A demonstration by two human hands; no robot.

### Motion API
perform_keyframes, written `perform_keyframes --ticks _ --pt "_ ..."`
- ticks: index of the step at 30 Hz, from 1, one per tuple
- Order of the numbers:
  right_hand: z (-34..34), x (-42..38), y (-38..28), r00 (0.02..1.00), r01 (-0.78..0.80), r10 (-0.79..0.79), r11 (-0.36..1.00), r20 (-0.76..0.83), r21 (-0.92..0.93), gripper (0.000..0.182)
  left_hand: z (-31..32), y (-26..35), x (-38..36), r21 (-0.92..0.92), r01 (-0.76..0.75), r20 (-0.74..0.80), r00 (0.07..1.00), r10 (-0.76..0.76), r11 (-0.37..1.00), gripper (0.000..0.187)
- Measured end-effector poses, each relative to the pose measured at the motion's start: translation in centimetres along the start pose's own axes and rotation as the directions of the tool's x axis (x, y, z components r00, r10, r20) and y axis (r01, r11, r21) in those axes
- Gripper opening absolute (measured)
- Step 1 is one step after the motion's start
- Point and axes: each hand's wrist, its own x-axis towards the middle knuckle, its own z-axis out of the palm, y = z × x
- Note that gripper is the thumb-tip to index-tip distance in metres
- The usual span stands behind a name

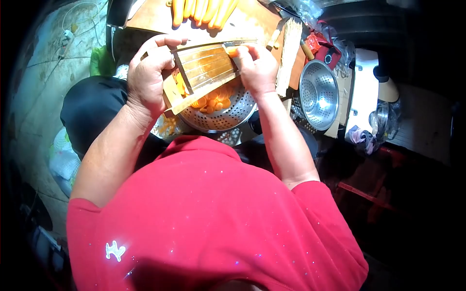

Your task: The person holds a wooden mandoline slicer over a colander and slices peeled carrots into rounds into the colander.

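Observation:
My left hand (147, 77) is closed around the left end of a wooden-framed slicer (204, 68), a mandoline, which is tilted over a bowl. At its right end, my right hand (257, 68) pinches a short piece of carrot (234, 51) against the slicing surface. Below the slicer sits a metal colander (235, 109) with round orange carrot slices (213, 99) in it. Several peeled whole carrots (204, 10) lie side by side on the board beyond my hands.
Another metal colander (319, 95) stands at the right. Between it and my right hand lie a straw brush (289, 53) and a wooden-handled knife (275, 36) on the wooden board (252, 19). A white lid-like panel (364, 87) and plastic bags (386, 121) are farther right.

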Motion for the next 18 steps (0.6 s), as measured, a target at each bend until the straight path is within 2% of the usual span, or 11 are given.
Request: perform_keyframes --ticks 1,2,4,7,8,10,12,13,14,16,18 --pt "-0.2 -0.9 -2.2 0.992 0.125 -0.122 0.986 0.038 -0.107 0.019 0.0 -0.1 0.0 0.017 -0.006 0.010 1.000 0.006 1.000 0.039" --pt "-0.1 -1.8 -4.0 0.982 0.187 -0.185 0.978 0.031 -0.090 0.021 -0.1 -0.1 0.0 0.019 -0.003 0.009 1.000 0.003 1.000 0.039" --pt "-0.3 -2.3 -5.1 0.974 0.228 -0.229 0.969 0.005 -0.095 0.021 0.0 -0.1 -0.1 0.004 0.012 0.006 1.000 -0.012 1.000 0.039" --pt "-0.5 0.0 -0.3 0.997 0.070 -0.080 0.950 -0.019 -0.304 0.023 -0.1 -0.2 0.0 -0.031 0.024 0.021 1.000 -0.023 0.999 0.039" --pt "-0.7 1.0 1.2 0.988 -0.143 0.150 0.975 0.026 -0.172 0.024 -0.1 -0.1 0.0 -0.032 0.022 0.021 1.000 -0.021 0.999 0.039" --pt "-1.1 1.4 0.6 0.974 -0.222 0.227 0.957 0.007 -0.186 0.026 0.2 0.1 -0.1 0.014 0.011 0.002 1.000 -0.011 1.000 0.039" --pt "-0.5 0.4 -0.5 0.988 -0.151 0.152 0.988 0.039 -0.030 0.028 0.2 0.0 -0.1 -0.021 0.015 0.001 1.000 -0.015 1.000 0.039" --pt "-0.3 -0.3 -1.8 0.998 -0.041 0.044 0.995 0.035 -0.093 0.027 0.3 0.0 -0.1 -0.049 0.018 0.004 1.000 -0.018 0.999 0.038" --pt "-0.5 -1.1 -4.3 0.996 0.028 -0.023 0.998 0.081 -0.058 0.026 0.2 0.0 -0.1 -0.047 0.018 0.004 1.000 -0.018 0.999 0.038" --pt "-0.3 -1.8 -4.6 0.992 0.113 -0.108 0.990 0.064 -0.086 0.027 0.2 0.0 -0.2 -0.009 0.008 0.014 1.000 -0.008 1.000 0.038" --pt "-0.5 -0.7 -3.0 0.996 -0.073 0.082 0.982 0.045 -0.174 0.028 0.1 0.0 -0.1 -0.011 0.017 0.020 1.000 -0.017 1.000 0.038"
